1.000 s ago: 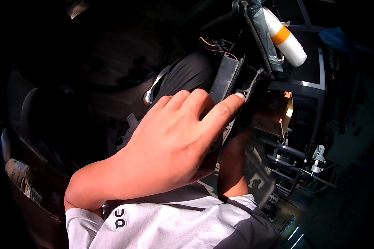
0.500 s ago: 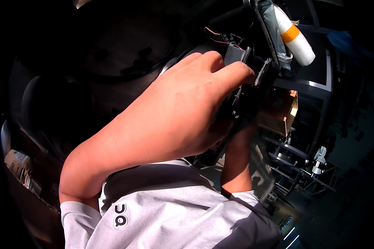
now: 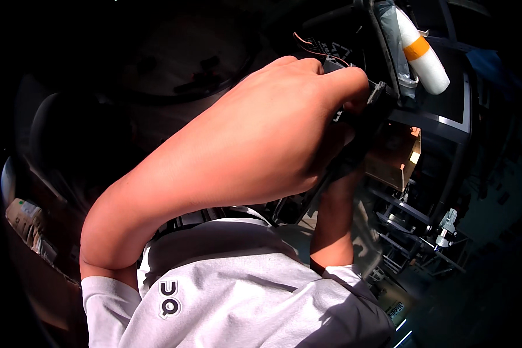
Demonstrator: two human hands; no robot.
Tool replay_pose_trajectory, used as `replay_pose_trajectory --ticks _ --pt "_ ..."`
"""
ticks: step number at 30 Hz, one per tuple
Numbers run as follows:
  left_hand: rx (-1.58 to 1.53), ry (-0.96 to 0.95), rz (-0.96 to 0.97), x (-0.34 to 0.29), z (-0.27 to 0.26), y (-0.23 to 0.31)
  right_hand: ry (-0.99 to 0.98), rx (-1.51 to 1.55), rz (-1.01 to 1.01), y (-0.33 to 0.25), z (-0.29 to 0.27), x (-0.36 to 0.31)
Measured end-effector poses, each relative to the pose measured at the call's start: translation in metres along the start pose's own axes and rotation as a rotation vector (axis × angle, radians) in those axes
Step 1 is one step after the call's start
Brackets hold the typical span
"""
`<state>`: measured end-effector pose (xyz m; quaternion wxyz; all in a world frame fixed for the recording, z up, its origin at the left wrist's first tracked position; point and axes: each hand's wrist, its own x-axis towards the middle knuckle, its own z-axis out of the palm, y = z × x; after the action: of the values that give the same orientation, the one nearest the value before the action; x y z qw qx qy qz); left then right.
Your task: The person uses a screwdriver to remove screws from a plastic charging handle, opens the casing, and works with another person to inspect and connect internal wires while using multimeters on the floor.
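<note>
My left hand (image 3: 290, 122) reaches across from the left, its back turned up and its fingers bent down over a black plastic part (image 3: 377, 107) with slotted edges. Thumb and index finger close in at the part's upper end; the other fingertips are hidden. From the lower right rises my right forearm (image 3: 333, 232). My right hand (image 3: 343, 181) is low beside the black part, mostly in deep shadow, so its fingers do not show. A thin copper-coloured wire (image 3: 314, 52) curls out just beyond my left knuckles.
A white roll with an orange band (image 3: 422, 52) leans by a clear plastic bag (image 3: 397, 46) at the upper right. Below are an open cardboard box (image 3: 397, 153) and a metal frame (image 3: 406, 214) with a silver clamp-like fitting (image 3: 446, 229). Another carton (image 3: 26, 220) stands far left.
My left hand has shifted slightly right and up over the black part, covering more of it. The surroundings have slid a little to the right in view.
</note>
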<state>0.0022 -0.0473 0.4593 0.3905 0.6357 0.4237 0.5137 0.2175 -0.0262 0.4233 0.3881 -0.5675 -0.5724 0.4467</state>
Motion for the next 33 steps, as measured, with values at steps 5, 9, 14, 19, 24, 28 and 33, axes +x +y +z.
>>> replay_pose_trajectory --ticks 5,9,14,19,24,28,33 --pt "-0.077 -0.075 -0.083 0.008 -0.004 0.008 0.009 0.016 0.014 -0.003 0.004 0.001" --pt "-0.01 -0.064 -0.047 0.01 -0.002 0.011 -0.013 -0.194 -0.112 0.004 -0.005 0.004" --pt "0.088 -0.091 0.007 0.011 -0.005 0.014 0.065 -0.007 -0.063 0.026 -0.011 0.006" --pt "0.129 -0.155 -0.015 0.01 -0.01 0.01 0.02 0.05 0.024 0.037 -0.01 0.008" --pt "0.144 -0.111 -0.023 0.005 -0.004 0.004 -0.002 0.06 0.092 0.048 -0.008 0.009" --pt "0.136 -0.038 0.047 0.004 0.0 -0.007 -0.008 -0.017 0.073 0.059 -0.011 0.013" --pt "0.176 -0.076 -0.016 0.012 -0.001 -0.007 -0.061 -0.302 -0.222 0.066 -0.016 0.027"
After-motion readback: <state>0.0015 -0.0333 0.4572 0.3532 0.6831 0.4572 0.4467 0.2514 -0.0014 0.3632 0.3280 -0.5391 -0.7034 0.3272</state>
